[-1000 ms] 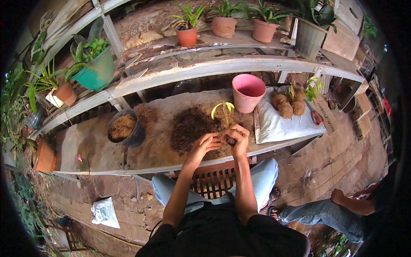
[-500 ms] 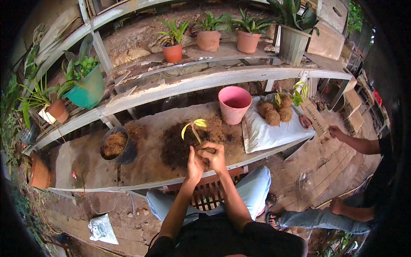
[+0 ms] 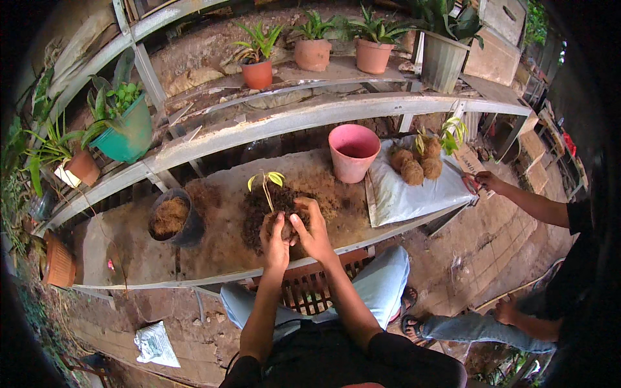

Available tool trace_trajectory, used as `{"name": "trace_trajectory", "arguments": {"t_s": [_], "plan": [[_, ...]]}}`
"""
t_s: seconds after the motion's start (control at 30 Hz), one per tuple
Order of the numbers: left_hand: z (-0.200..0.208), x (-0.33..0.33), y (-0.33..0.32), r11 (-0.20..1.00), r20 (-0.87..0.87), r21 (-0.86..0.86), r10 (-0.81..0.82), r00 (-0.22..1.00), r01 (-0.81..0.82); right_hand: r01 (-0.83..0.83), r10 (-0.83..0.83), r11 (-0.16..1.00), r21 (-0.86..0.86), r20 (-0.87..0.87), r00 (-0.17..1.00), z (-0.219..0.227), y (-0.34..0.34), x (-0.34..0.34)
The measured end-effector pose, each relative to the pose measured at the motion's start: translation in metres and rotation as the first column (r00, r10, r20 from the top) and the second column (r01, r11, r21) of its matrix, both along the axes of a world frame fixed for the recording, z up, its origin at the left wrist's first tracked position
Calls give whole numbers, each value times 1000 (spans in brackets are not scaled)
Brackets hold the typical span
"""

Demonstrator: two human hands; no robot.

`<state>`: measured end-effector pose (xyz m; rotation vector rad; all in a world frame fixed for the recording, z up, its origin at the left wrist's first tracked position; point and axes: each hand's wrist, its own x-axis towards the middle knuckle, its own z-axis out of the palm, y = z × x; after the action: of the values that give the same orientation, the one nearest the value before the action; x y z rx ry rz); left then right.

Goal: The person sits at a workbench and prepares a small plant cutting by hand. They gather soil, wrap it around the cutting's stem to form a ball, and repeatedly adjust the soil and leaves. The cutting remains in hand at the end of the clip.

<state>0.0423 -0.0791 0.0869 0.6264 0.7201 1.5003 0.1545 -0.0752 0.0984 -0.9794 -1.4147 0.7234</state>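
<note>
A young seedling [image 3: 266,189] with a thin pale stem and a few yellow-green leaves stands over a pile of dark soil [image 3: 253,216] on the bench. My left hand [image 3: 275,244] and my right hand [image 3: 313,231] curve round a dark clump of soil [image 3: 291,223] at its base, thumbs toward each other. The roots are hidden by the soil and my fingers. Beyond my right hand stands a pink plant pot [image 3: 353,158]. To the left, a black pot [image 3: 192,226] lies tilted with brown coconut fibre [image 3: 170,217] in it.
A white sack [image 3: 401,204] at the right bears several brown fibre balls [image 3: 412,172], some with leafy sprouts. A co-worker's hand [image 3: 490,182] holds red-handled scissors [image 3: 471,185] at its edge. Potted plants, including an orange pot [image 3: 257,75], line the shelf behind the bench.
My hands have gone from pinching near the stem to cupping the soil clump. The seedling has shifted left and stands straighter. The co-worker's hand has reached the scissors.
</note>
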Motion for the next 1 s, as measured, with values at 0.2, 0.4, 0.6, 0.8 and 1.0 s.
{"name": "trace_trajectory", "arguments": {"t_s": [0.2,0.4,0.6,0.8,1.0], "plan": [[4,8,-4,954,-584,300,172,793,14,-223,152,963,-149,-379,913,2,0,-8],[4,19,-7,871,-829,463,360,429,163,-349,21,890,-294,-737,675,-4,3,-8],[7,16,-9,860,-740,486,311,596,155,-311,-3,890,-335,-685,728,-15,8,13],[-8,-1,-9,964,-801,231,113,588,130,-285,-15,886,-365,-637,771,-16,9,30],[-36,-3,2,952,-617,278,72,784,132,-141,-59,964,-224,-703,709,-8,17,8]]}}
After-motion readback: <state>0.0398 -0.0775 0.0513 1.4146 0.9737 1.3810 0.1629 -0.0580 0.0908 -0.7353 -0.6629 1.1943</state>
